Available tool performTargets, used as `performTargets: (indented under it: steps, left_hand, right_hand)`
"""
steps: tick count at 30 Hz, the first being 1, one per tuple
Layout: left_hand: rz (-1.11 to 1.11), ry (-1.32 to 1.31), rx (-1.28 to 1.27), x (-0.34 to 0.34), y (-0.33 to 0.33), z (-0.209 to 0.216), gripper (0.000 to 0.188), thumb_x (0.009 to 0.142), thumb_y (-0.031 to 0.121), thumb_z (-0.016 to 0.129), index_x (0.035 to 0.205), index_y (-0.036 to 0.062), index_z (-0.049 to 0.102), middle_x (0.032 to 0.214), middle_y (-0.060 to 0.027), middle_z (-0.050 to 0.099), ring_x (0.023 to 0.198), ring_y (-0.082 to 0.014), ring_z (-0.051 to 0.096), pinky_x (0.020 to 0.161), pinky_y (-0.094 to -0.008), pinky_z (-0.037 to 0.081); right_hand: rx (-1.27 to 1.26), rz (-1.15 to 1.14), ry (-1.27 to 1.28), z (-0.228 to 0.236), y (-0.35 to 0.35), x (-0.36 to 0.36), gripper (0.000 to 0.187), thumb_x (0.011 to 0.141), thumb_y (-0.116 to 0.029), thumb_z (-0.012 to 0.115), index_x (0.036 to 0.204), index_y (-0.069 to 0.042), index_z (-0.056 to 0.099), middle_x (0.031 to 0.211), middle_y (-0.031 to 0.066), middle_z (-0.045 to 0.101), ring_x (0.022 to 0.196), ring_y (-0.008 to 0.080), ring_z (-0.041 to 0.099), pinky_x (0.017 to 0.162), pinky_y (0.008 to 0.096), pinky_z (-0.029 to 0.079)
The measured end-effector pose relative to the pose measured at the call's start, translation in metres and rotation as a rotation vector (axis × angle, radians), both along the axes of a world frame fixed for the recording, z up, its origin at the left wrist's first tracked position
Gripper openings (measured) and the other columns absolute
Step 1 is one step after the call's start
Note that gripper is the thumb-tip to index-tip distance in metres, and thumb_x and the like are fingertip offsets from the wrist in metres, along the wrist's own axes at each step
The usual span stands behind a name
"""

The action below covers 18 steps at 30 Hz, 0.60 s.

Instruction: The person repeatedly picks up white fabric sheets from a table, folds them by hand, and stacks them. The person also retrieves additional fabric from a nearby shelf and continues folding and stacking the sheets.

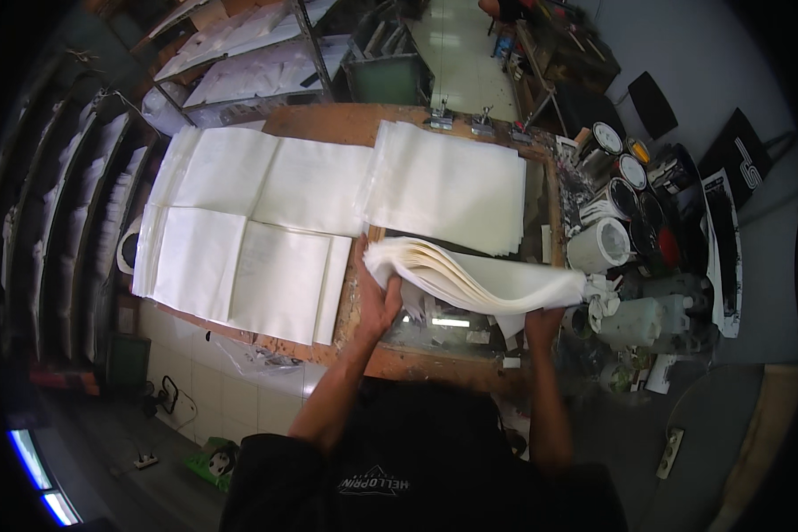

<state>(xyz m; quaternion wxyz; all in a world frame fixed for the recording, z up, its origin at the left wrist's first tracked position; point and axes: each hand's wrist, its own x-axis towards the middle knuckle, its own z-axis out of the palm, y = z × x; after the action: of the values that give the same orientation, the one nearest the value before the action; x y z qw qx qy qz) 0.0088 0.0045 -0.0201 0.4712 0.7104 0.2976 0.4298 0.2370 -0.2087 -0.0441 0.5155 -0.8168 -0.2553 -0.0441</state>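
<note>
A thick stack of thin white sheets, paper or cloth, I cannot tell which, is bowed between my two hands over the near right part of the table. My left hand grips its left end, where the layers fan apart. At the other end my right hand is closed on the lower edge, its fingers partly hidden beneath the sheets. Just beyond lies a flat white pile. Left of my left hand, more white piles lie side by side, edges overlapping.
The worn wooden table has a dark glossy panel below the held stack. Metal clamps sit at its far edge. Paint cans, a white tub and plastic jugs crowd the right. Shelves stand at left.
</note>
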Motion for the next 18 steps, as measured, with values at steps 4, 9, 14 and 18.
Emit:
performTargets:
  steps: [4, 9, 14, 18]
  left_hand:
    - [0.064, 0.139, -0.064, 0.006, 0.033, 0.021, 0.082, 0.076, 0.007, 0.059, 0.143, -0.0070, 0.015, 0.125, -0.0324, 0.048, 0.112, -0.0387, 0.054, 0.100, -0.0433, 0.042]
    - [0.013, 0.368, -0.622, 0.000, 0.072, -0.015, 0.074, 0.074, 0.020, 0.073, 0.134, -0.0056, 0.037, 0.119, -0.0225, 0.059, 0.100, -0.0314, 0.062, 0.088, -0.0381, 0.052]
    - [0.019, 0.482, -0.360, 0.002, 0.054, -0.030, 0.082, 0.082, 0.024, 0.074, 0.144, -0.0055, 0.028, 0.126, -0.0228, 0.056, 0.116, -0.0322, 0.056, 0.099, -0.0385, 0.046]
    - [0.058, 0.594, -0.082, 0.001, 0.048, -0.043, 0.073, 0.087, 0.016, 0.065, 0.144, -0.0071, 0.025, 0.132, -0.0307, 0.049, 0.123, -0.0402, 0.050, 0.103, -0.0423, 0.041]
  right_hand:
    - [-0.348, 0.272, 0.218, 0.060, 0.021, 0.032, 0.030, 0.080, -0.015, 0.068, 0.098, 0.009, 0.066, 0.084, 0.0239, 0.069, 0.077, 0.0381, 0.068, 0.072, 0.0424, 0.052]
    - [-0.432, 0.396, 0.642, -0.002, 0.028, 0.055, 0.028, 0.079, -0.018, 0.072, 0.096, 0.005, 0.069, 0.083, 0.0130, 0.071, 0.072, 0.0210, 0.067, 0.069, 0.0344, 0.052]
    - [-0.364, 0.343, 0.525, -0.045, 0.026, 0.042, 0.035, 0.080, -0.024, 0.072, 0.101, 0.004, 0.068, 0.088, 0.0169, 0.071, 0.079, 0.0304, 0.068, 0.075, 0.0389, 0.052]
    - [-0.400, 0.250, 0.307, -0.050, 0.033, 0.038, 0.036, 0.085, -0.026, 0.067, 0.104, 0.004, 0.065, 0.092, 0.0212, 0.068, 0.084, 0.0372, 0.066, 0.079, 0.0401, 0.050]
